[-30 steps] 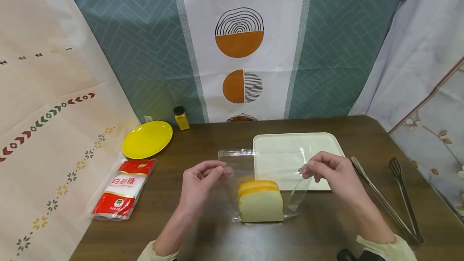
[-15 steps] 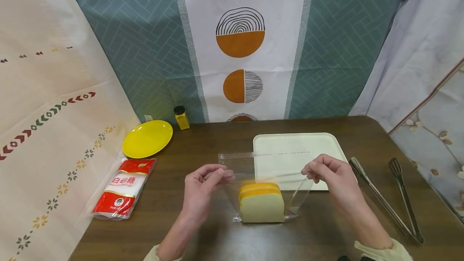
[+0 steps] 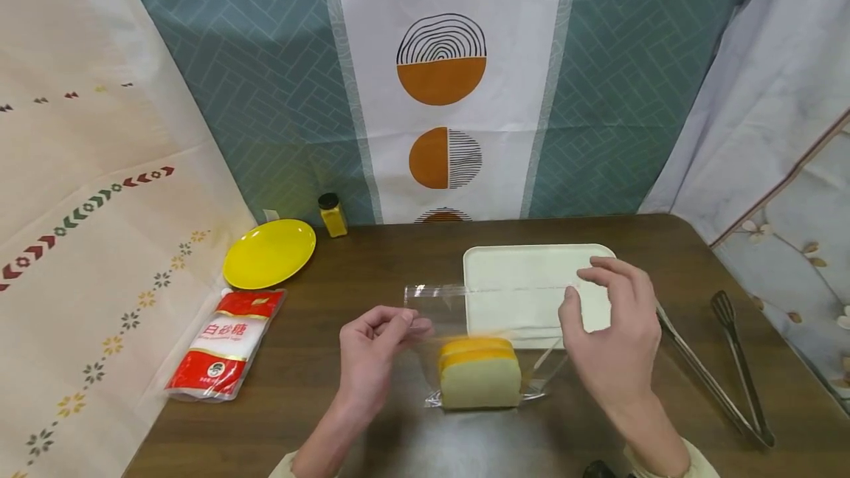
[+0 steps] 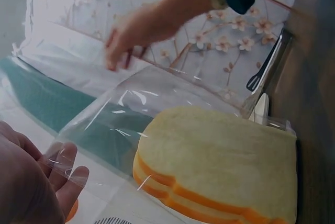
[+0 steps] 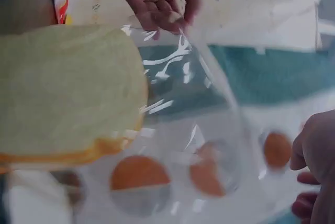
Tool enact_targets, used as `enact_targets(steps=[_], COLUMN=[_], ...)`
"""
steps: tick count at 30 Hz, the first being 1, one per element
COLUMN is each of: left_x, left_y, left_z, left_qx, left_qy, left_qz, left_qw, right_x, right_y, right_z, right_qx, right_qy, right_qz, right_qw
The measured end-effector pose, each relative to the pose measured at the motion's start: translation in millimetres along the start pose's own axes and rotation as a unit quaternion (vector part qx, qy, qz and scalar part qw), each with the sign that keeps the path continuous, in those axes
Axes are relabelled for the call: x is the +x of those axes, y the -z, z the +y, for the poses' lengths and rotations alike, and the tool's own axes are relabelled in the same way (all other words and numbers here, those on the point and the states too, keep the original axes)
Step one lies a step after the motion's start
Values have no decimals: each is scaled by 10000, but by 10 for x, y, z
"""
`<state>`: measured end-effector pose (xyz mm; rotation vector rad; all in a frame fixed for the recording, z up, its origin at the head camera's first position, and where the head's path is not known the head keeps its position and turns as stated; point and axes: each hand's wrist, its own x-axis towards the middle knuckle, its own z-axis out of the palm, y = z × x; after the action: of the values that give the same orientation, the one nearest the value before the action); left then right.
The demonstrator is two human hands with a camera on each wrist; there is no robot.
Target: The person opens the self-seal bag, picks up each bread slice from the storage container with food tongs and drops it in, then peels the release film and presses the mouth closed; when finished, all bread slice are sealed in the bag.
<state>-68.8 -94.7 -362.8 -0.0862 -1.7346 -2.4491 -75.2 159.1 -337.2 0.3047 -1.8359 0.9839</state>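
Two bread slices (image 3: 479,375) with orange crusts stand upright inside a clear plastic bag (image 3: 438,308) on the dark table. My left hand (image 3: 375,349) pinches the bag's left edge between thumb and fingers. On the other side, my right hand (image 3: 614,330) is off the bag, thumb and fingers spread apart with nothing between them, over the right part of the white tray. In the left wrist view the bread (image 4: 220,161) fills the lower right, and the bag's film stretches up from the left hand's fingertips. The right wrist view shows the right hand (image 5: 316,166) apart from the film.
The white tray (image 3: 518,264) lies behind the bag. Metal tongs (image 3: 707,367) with dark-tipped arms rest at the right. A red and white sugar pouch (image 3: 226,345), a yellow plate (image 3: 268,253) and a small yellow jar with a black lid (image 3: 333,216) stand at the left.
My right hand has let go of the bag's right edge and spread its fingers. The left hand keeps its pinch, slightly lower. The bread stays in place.
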Motion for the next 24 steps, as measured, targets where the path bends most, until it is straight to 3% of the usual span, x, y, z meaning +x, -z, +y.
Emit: enact_targets(steps=[1,3,6,9,12,18,24], left_x=[-2,-2,-3,-9,-14,-26,-36], left_y=[-2,-3,1,5,2,-14,-12], left_z=[0,1,1,-7,-15,-27,-37], left_qx=[19,61,83,131,254,441,651], left_qy=[-42,-119,-189,-215,-289,-545,-838], left_qz=[3,14,17,-4,-46,-194,-271], left_qw=[10000,9999,9998,9997,9992,9973,9940], right_x=[21,63,75,56,38,14,26], right_y=[-56,-175,-355,-521,-656,-794,-814], right_z=[-74,-246,-474,-591,-619,-577,-547], right_qx=[61,190,446,445,356,316,577], right_qy=[674,1619,2231,2222,2043,1645,1288], right_qz=[191,123,-759,-1625,-2117,-2602,-2817], right_qw=[9975,9865,9708,9603,9551,9509,9491])
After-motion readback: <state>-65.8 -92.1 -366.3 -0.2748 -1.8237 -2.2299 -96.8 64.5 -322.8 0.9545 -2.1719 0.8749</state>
